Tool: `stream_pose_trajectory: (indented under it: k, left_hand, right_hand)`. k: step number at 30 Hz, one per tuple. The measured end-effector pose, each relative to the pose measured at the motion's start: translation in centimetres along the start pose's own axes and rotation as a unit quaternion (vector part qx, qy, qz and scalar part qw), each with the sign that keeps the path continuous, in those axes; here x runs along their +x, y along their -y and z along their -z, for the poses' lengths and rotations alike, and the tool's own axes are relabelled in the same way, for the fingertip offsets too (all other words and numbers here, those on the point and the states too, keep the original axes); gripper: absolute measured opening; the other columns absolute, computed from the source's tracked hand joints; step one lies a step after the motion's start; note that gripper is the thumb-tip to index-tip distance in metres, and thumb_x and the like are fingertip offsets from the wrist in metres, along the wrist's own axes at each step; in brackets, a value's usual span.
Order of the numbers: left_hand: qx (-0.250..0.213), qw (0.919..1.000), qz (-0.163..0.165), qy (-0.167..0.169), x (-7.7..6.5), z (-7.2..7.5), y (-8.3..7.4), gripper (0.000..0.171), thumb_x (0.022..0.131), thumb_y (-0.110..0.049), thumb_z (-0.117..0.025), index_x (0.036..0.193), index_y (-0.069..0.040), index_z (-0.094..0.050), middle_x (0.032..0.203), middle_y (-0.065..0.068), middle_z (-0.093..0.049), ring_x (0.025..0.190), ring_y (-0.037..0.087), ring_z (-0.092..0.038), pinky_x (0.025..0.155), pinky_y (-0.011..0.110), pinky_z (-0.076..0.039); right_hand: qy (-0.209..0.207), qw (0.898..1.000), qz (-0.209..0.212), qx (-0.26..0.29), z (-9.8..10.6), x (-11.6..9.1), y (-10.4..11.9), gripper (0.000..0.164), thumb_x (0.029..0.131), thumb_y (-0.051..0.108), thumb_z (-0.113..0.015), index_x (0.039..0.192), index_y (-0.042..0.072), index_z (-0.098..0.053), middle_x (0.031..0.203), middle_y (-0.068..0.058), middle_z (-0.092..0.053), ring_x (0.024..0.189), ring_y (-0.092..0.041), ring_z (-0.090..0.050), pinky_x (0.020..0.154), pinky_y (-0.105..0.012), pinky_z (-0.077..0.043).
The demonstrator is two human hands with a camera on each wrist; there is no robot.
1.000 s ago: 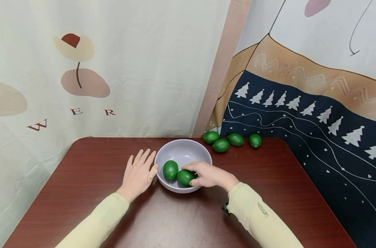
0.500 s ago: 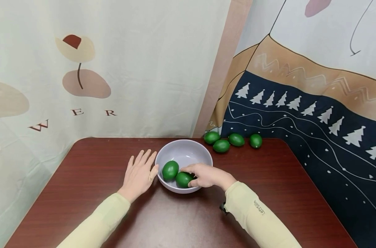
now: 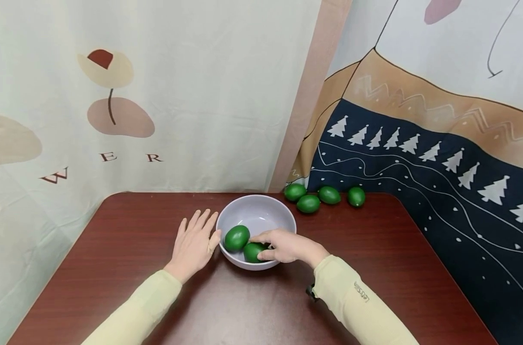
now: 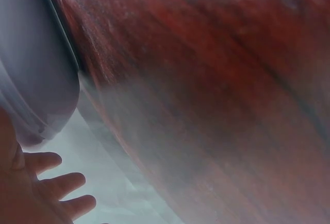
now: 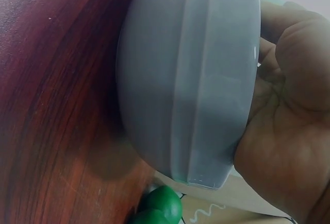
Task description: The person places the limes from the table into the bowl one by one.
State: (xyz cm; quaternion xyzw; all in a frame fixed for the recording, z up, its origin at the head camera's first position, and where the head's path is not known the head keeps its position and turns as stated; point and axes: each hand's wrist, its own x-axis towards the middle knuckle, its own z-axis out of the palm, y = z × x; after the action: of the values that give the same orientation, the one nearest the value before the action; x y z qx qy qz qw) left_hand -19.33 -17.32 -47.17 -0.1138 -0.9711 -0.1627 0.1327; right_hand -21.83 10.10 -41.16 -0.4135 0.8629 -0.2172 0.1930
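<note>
A pale lavender bowl stands near the back of the table with two green limes inside. My right hand reaches over its right rim, thumb and fingers around the nearer lime, low in the bowl. The other lime leans against the left inner wall, right beside the held one. My left hand has its fingers stretched out, its thumb at the bowl's left rim. The left wrist view shows the bowl's outer side above the left fingers. In the right wrist view the bowl wall hides the right fingertips.
Several more limes lie on the dark red wooden table behind and right of the bowl, close to the back edge. Pale curtain cloth hangs behind the table, and a patterned dark blue cloth hangs on the right.
My right hand and the lime in it have shifted slightly left and nearer within the bowl. The other lime has turned and edged left. My left hand stays at the rim.
</note>
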Motion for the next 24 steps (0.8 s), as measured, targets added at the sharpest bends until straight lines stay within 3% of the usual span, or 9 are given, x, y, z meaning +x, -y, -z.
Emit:
stream_pose_trajectory:
  k: [7,17,24]
  left_hand:
    - [0.001,1.0000,0.000,0.002,0.00,0.06,0.02,0.055,0.106,-0.036,-0.048,0.153,-0.006,-0.049,0.158,0.020,-0.045,0.150,0.044,-0.034,0.120,0.067,-0.021]
    - [0.001,1.0000,0.001,0.002,-0.03,0.02,0.00,0.056,0.107,-0.035,-0.048,0.154,-0.006,-0.049,0.158,0.020,-0.045,0.150,0.044,-0.035,0.120,0.067,-0.022]
    - [0.003,1.0000,0.000,0.001,0.05,-0.08,0.00,0.056,0.106,-0.036,-0.049,0.153,-0.007,-0.049,0.158,0.020,-0.046,0.149,0.044,-0.035,0.119,0.067,-0.022]
  right_hand:
    - [-0.027,1.000,0.006,-0.001,-0.07,-0.20,0.10,0.039,0.104,0.018,-0.061,0.140,0.002,-0.063,0.136,-0.012,-0.067,0.131,-0.024,-0.060,0.113,-0.037,-0.045]
    - [-0.077,0.997,0.023,0.002,-0.13,-0.59,-0.18,0.034,0.102,0.014,-0.063,0.133,0.001,-0.068,0.130,-0.012,-0.070,0.121,-0.024,-0.065,0.105,-0.036,-0.052]
    - [-0.106,0.994,0.034,-0.005,-0.19,-0.84,-0.66,0.030,0.100,0.012,-0.064,0.128,0.003,-0.070,0.127,-0.009,-0.071,0.121,-0.023,-0.065,0.107,-0.038,-0.050]
